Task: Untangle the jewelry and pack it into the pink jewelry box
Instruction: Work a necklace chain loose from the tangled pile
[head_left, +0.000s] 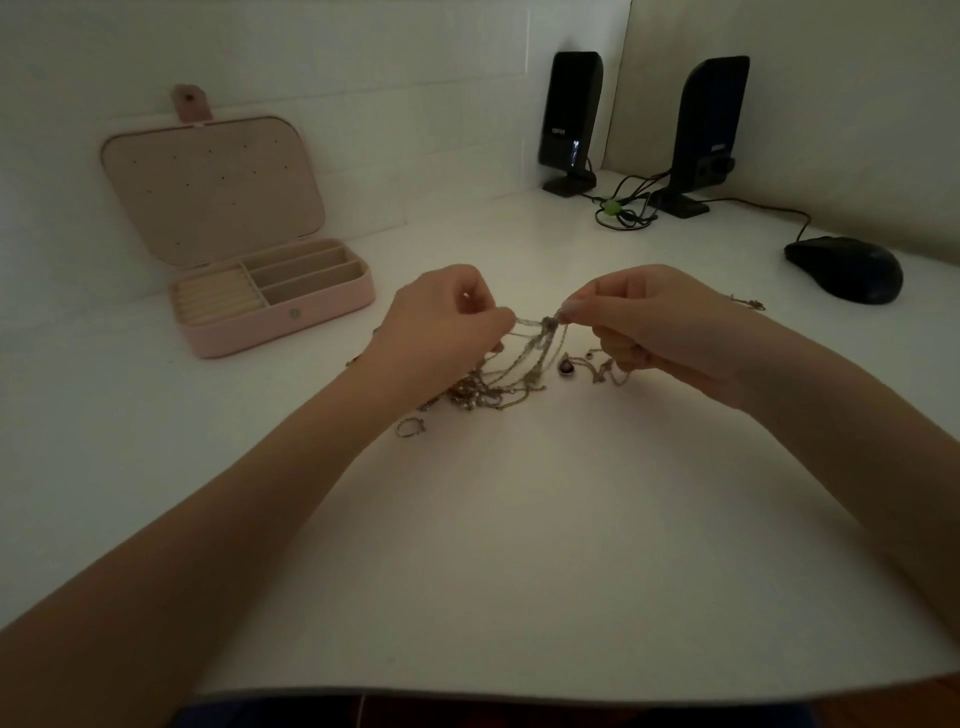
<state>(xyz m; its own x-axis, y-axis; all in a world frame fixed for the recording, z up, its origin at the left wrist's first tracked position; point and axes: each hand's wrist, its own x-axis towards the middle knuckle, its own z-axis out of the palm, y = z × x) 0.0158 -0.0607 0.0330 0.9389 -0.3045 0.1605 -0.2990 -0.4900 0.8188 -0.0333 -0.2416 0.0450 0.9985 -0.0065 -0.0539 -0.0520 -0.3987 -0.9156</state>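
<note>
A white surface (519, 545) fills most of the frame, its near edge curving across the bottom, with a dark strip of floor or clothing below it. The light is dim. Pale walls rise behind the surface, meeting in a corner at the upper right.

In the middle of the frame, the left hand (441, 322) and the right hand (649, 322) are raised just above the surface, facing each other. The fingers of each hand are curled and pinch a tangle of thin chains (540, 332), which is stretched between them with a knot at its centre. Loose loops hang from the knot down to a heap of jewelry (483, 392) lying on the surface below the hands. A ring (410, 427) lies just beside the heap, toward the lower left. A dark drop-shaped pendant (566, 366) rests under the right hand. Another small chain piece (748, 302) lies on the surface beyond the right wrist.

The pink jewelry box (280, 312) sits at the upper left, well apart from the hands, its lid (213, 187) standing open against the wall. Inside are ring rolls on the left and long compartments on the right.

At the upper right, two black speakers (571, 119) stand near the corner with tangled cables (623, 208) between them. A black mouse (844, 269) lies at the right edge.
</note>
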